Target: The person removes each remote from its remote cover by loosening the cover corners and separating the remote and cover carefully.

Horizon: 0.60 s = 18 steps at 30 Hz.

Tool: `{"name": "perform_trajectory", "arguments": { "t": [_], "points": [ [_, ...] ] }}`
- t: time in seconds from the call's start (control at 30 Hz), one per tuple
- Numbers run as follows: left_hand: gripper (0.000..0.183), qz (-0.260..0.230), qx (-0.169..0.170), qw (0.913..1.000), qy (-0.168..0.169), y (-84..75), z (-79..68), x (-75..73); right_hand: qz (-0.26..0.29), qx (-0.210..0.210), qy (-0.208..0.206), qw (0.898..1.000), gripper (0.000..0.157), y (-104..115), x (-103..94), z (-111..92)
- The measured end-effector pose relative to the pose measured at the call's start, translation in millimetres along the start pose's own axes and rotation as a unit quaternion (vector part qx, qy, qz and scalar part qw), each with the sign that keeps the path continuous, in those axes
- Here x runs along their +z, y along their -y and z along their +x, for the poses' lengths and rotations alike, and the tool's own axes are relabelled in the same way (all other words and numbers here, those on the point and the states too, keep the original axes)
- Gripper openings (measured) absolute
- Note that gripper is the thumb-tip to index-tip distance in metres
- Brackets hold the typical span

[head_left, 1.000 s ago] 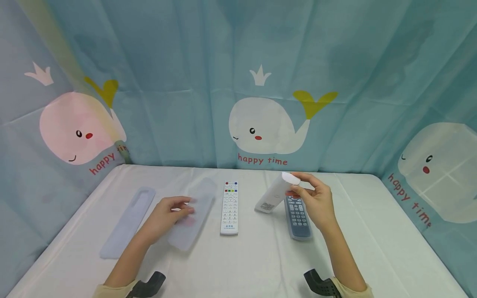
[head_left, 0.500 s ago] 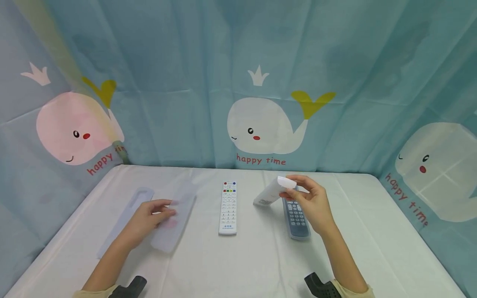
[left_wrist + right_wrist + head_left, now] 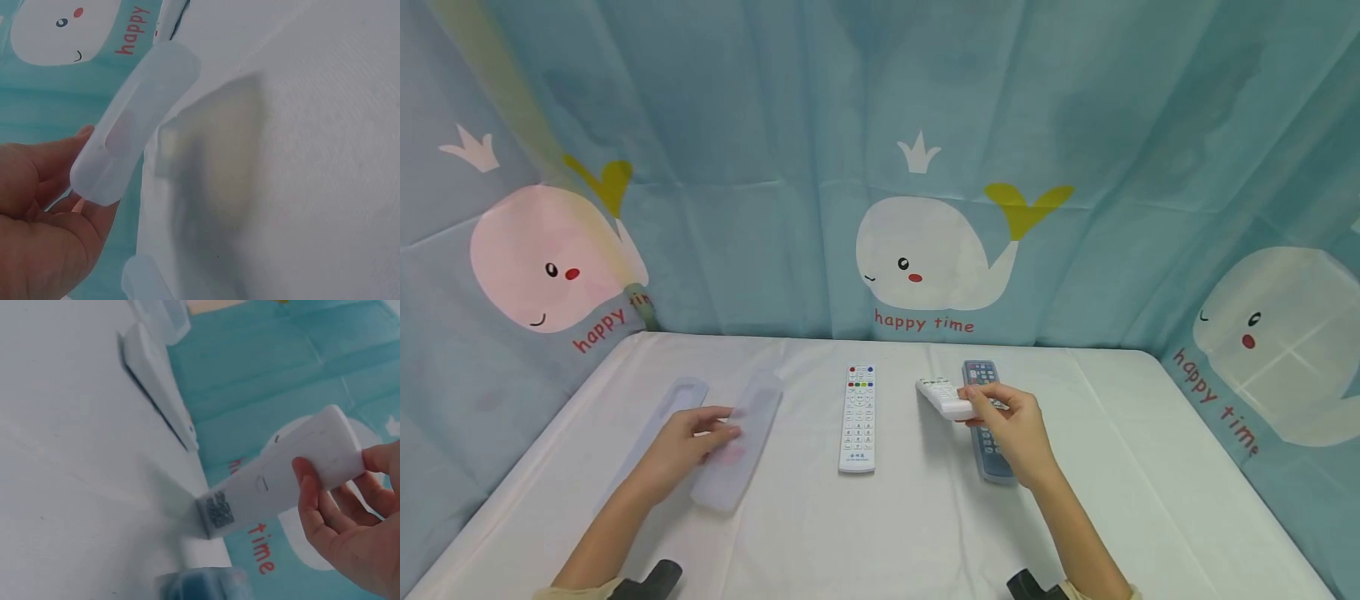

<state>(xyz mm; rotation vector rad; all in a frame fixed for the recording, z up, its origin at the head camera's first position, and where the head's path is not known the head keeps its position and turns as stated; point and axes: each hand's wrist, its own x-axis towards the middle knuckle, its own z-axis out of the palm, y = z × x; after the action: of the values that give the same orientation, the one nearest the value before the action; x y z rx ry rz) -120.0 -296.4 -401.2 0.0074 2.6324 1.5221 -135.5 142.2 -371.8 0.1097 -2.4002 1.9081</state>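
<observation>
My left hand [image 3: 681, 450] pinches the edge of a translucent remote control cover [image 3: 747, 442], held above the left part of the table. In the left wrist view the cover [image 3: 140, 119] is long, pale and rounded at its ends. Further right, my right hand [image 3: 1017, 433] grips one end of a white remote control [image 3: 942, 397], its button side facing up and towards the head camera. From the right wrist, the remote's back [image 3: 275, 475] shows a printed code patch. Partly behind that hand lies a dark remote [image 3: 992, 458] in a clear cover.
A second white remote [image 3: 857, 421] lies buttons up at the table's middle. Another translucent cover [image 3: 681, 398] rests flat on the left, partly hidden by the left hand and arm. Behind the white-clothed table [image 3: 917, 533] hangs a blue whale-print curtain [image 3: 760, 250].
My left hand has carried the translucent cover leftwards, towards the other cover. In my right hand the white remote has tipped from showing its back to showing its buttons, and that hand has lowered slightly.
</observation>
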Motion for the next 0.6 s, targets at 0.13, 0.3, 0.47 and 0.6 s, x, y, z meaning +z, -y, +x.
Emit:
{"name": "perform_trajectory", "arguments": {
  "t": [0.13, 0.3, 0.47, 0.6],
  "points": [
    [0.048, 0.0, -0.006, 1.0, -0.002, 3.0, 2.2, -2.0, 0.0, 0.037, 0.007, 0.999, 0.023, -5.4, 4.6, -2.7],
    [0.049, -0.016, -0.013, 0.9998, 0.008, 7.9, 5.1, -5.4, -0.022, 0.062, 0.023, 0.998, 0.024, -11.0, 7.9, -4.5],
    [0.051, -0.023, -0.022, 0.9993, 0.019, 10.3, 6.9, -10.4, -0.039, 0.085, 0.039, 0.995, 0.033, -15.8, 12.9, -4.8],
    [0.051, -0.008, -0.027, 0.9994, 0.021, 11.1, 7.7, -13.5, -0.053, 0.101, 0.05, 0.992, 0.042, -20.0, 17.2, -5.6]
  ]
}}
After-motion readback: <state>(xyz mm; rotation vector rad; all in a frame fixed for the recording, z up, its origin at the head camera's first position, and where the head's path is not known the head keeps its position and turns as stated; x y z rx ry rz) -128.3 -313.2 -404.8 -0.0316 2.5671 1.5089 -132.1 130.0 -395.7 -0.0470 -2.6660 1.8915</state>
